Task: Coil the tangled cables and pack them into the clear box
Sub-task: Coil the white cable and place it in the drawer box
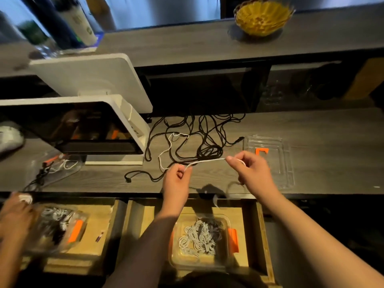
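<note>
The desk is lying dark and wood-grained across your view, with an upper shelf running behind it and carrying a yellow basket. At the left a white stand is sitting on the desk. In the middle, black cables are sprawling in a loose tangle, and a clear lid with an orange clip is lying just right of them. Below the desk edge an open drawer is holding the clear box, which already has white and grey coils lying in it and orange latches on its sides. You are stretching a white cable between your hands above the desk front: your left hand is pinching one part of it with curled fingers, and your right hand is pinching another, the two hands apart with the cable taut between them. The rest of the white cable is trailing back over the black tangle. At the far left another person's hand is resting on a second box of cables.
</note>
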Available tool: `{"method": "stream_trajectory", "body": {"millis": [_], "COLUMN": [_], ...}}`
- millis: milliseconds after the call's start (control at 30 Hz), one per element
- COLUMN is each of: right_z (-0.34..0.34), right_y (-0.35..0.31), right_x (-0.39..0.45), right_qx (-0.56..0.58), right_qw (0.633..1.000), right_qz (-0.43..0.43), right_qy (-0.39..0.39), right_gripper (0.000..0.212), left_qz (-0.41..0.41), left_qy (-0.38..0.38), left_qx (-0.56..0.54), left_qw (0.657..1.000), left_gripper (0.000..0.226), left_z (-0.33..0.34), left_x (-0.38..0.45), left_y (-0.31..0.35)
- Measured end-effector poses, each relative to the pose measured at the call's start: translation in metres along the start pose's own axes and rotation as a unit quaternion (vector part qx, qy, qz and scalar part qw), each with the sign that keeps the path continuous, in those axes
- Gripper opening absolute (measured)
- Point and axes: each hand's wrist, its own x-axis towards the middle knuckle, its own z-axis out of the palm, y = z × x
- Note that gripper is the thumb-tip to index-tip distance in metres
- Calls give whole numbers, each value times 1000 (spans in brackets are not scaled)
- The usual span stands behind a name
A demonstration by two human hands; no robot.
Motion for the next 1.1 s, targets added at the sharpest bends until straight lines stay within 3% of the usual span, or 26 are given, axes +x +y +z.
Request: {"method": "stream_trajectory", "body": {"millis": [333, 400, 500, 567, 700, 900, 1100], "right_z": [-27, -28, -22, -16, -5, -11, -24], "right_y": [-5, -7, -14, -17, -21, -30, -31], "right_x": [-47, -53, -59, -63, -70, -66, -64], "right_qx": [3, 75, 261, 301, 352, 353, 359], "right_qw": [998, 993, 950, 934, 913, 917, 917], "right_qz": [40, 79, 155, 173, 186, 165, 167], "right_qy": [-39, -47, -76, -83, -96, -83, -38], "right_gripper": [27, 24, 24, 24, 21, 17, 18], "left_qz": [-21, -22, -89, -134, -95, -19, -12], "left_qy": [-3, 19, 56, -7, -163, -175, -152], "left_qx": [-59, -39, 44, 42, -67, -68, -57], "left_qw": [998, 999, 993, 990, 980, 982, 987], "left_gripper": [34, 28, 27, 30, 32, 39, 29], "left_z": [-5, -3, 4, 13, 31, 32, 9], "left_x": [-55, -63, -67, -70, -95, -113, -120], "left_y": [18, 22, 20, 21, 31, 26, 7]}}
